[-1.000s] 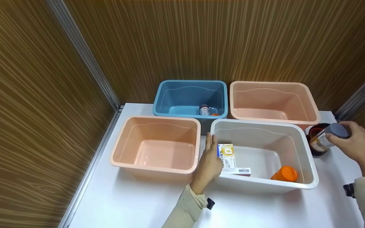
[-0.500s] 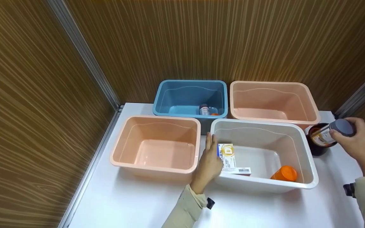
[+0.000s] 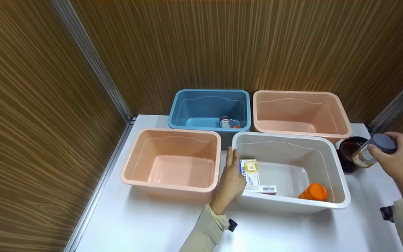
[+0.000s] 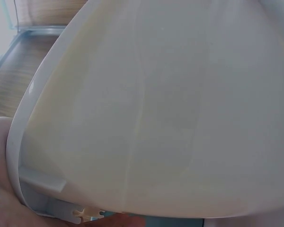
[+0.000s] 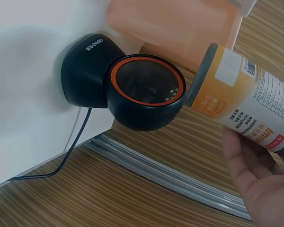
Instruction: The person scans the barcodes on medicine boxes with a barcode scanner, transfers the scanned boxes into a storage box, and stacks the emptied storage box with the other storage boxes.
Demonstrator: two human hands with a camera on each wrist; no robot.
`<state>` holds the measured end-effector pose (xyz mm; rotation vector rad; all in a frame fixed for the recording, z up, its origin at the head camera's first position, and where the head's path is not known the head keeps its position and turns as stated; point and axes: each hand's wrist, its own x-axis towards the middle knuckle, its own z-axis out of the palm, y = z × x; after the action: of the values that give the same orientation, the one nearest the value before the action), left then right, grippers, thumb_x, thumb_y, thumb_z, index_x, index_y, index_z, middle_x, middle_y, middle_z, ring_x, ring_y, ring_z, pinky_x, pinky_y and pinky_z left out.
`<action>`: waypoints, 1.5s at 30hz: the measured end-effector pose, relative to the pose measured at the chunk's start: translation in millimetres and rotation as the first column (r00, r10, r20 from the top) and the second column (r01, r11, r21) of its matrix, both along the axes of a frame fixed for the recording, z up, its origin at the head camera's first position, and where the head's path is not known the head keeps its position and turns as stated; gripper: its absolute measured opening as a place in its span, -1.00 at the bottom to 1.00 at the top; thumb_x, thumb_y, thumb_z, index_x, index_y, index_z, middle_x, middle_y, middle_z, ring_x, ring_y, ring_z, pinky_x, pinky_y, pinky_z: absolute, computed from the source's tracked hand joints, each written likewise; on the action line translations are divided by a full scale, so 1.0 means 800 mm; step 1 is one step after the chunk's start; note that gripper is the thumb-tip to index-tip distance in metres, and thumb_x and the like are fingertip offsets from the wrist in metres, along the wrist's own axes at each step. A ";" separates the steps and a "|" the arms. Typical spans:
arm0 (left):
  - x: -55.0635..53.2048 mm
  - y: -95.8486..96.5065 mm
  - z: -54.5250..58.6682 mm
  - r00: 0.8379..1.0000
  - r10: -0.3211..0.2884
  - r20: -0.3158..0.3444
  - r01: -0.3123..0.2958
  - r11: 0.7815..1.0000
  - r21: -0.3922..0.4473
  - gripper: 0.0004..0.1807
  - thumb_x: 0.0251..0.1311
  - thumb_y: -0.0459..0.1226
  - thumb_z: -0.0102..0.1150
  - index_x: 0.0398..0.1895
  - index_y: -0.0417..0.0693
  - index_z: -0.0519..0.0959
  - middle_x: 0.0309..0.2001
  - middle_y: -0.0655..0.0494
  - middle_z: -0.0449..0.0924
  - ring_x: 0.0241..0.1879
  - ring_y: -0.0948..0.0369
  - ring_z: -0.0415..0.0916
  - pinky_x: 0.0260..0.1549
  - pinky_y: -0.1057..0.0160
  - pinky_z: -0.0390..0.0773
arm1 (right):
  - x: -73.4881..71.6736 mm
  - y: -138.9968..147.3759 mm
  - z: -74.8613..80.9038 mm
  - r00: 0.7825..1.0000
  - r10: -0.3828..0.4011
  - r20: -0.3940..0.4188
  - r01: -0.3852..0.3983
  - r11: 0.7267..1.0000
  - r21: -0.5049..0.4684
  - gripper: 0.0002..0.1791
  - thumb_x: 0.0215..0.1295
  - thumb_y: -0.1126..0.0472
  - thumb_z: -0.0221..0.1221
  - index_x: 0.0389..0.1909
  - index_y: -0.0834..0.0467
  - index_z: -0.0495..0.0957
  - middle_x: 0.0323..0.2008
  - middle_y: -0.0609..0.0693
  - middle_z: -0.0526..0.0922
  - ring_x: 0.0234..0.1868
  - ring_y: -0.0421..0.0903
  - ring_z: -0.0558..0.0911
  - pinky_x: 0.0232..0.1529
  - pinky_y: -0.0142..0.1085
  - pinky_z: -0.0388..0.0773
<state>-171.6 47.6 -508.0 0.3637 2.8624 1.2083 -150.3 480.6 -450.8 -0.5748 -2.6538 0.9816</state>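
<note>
My right hand [image 3: 402, 161] grips a supplement bottle [image 3: 364, 155] by its dark-lidded end. The bottle [image 5: 246, 94] is tilted, with orange and white label panels, a barcode and a grey base that faces the scanner. Close to that base is a black desktop barcode scanner [image 5: 144, 85] with an orange ring round its window. My left hand [image 3: 231, 182] rests with straight fingers along the left side of the white bin [image 3: 343, 182]. In that bin are a vitamin box [image 3: 250, 171], a second white carton [image 3: 266, 189] lying flat, and an orange bottle [image 3: 314, 192].
Left of the white bin stands a peach bin [image 3: 171, 189]. Behind are a blue bin [image 3: 210, 91] with small bottles in it and another peach bin [image 3: 301, 93]. Wood-grain panels [image 3: 201, 42] enclose the white table [image 3: 117, 224]. The scanner's cable [image 5: 68, 156] trails off.
My right hand has drawn the bottle a little to the right, off the scanner's window in the head view. My left hand has stayed at the white bin.
</note>
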 end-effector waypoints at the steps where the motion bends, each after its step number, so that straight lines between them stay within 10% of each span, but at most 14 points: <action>1: 0.000 0.000 0.000 1.000 -0.002 -0.002 0.002 1.000 0.005 -0.15 0.09 -0.55 -0.06 0.49 -0.11 -0.08 0.50 0.12 -0.41 0.12 0.12 0.37 -0.20 0.34 0.48 | 0.002 0.001 -0.001 1.000 -0.001 -0.007 0.001 1.000 0.007 -0.16 0.20 -0.12 0.16 0.37 0.25 0.11 0.17 0.34 0.31 -0.01 0.18 0.35 -0.31 -0.29 0.34; 17: -0.003 0.003 -0.001 1.000 0.009 0.021 -0.009 1.000 -0.008 -0.10 0.04 -0.57 -0.02 0.49 -0.11 -0.08 0.50 0.09 -0.40 0.20 0.07 0.31 -0.04 0.30 0.44 | 0.013 0.004 -0.007 0.998 0.039 0.052 -0.039 0.999 0.004 -0.10 0.23 -0.13 0.13 0.38 0.33 0.02 0.17 0.46 0.25 0.06 0.36 0.33 -0.25 0.04 0.45; 31: -0.001 0.002 0.000 1.000 -0.001 -0.008 0.001 1.000 -0.012 -0.13 0.06 -0.57 -0.01 0.48 -0.14 -0.05 0.50 0.05 -0.38 0.16 0.10 0.34 -0.05 0.29 0.45 | 0.009 -0.024 0.036 0.994 0.016 -0.111 -0.010 0.999 0.051 -0.20 0.18 -0.05 0.21 0.36 0.21 0.17 0.14 0.34 0.36 -0.14 -0.04 0.39 -0.41 -0.57 0.21; 38: -0.001 0.002 0.002 1.000 0.010 0.029 -0.010 1.000 -0.021 -0.11 0.07 -0.56 -0.01 0.49 -0.09 -0.08 0.50 0.09 -0.42 0.28 0.08 0.22 0.11 0.25 0.35 | 0.007 -0.055 0.058 0.986 0.096 -0.138 -0.088 0.994 0.067 -0.21 0.20 -0.03 0.22 0.37 0.17 0.15 0.17 0.34 0.36 0.03 0.28 0.38 -0.20 -0.56 0.40; 45: 0.000 0.004 0.003 0.999 0.024 0.043 -0.022 0.999 -0.043 -0.10 0.08 -0.56 0.01 0.50 -0.06 -0.09 0.50 0.14 -0.44 0.29 0.08 0.20 0.12 0.24 0.33 | 0.000 -0.079 0.071 0.966 0.205 -0.156 -0.193 0.977 0.087 -0.23 0.16 -0.02 0.27 0.33 0.16 0.21 0.11 0.34 0.40 -0.07 0.12 0.40 -0.38 -0.73 0.18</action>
<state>-171.2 50.7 -505.9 0.3008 2.8581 1.1421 -150.5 417.3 -394.2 -0.2039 -2.6224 0.9380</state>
